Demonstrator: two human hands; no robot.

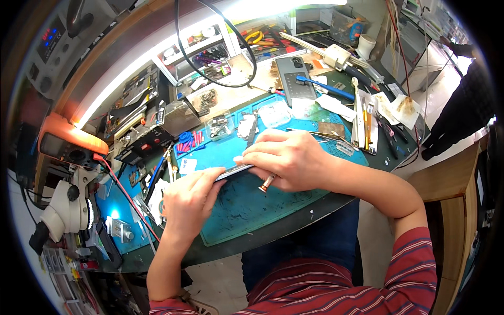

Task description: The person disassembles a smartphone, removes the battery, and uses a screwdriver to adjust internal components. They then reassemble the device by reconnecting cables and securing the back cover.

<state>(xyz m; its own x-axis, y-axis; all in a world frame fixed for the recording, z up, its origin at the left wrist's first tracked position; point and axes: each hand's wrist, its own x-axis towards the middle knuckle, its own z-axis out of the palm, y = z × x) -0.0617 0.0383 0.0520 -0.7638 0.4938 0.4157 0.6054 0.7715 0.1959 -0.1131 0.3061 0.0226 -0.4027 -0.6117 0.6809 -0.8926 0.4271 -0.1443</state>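
Observation:
A thin, flat device like a phone (233, 171) is seen nearly edge-on above the blue work mat (247, 215). My left hand (190, 199) is closed on its left end, thumb and fingers pinching the edge. Over its right end curl the fingers of my right hand (287, 160). A small screwdriver (266, 183) with a coppery end sticks out below that palm, tucked in the same hand. The face of the device is mostly hidden by its tilt and my fingers.
Behind my hands lie clear plastic boxes (274, 111) of small parts and a grey phone (295, 79) with a blue brush (325, 88) beside it. Tweezers and tools sit at right. An orange multimeter (73, 142) and a microscope (68, 210) stand left. Someone in dark clothes (462, 110) is far right.

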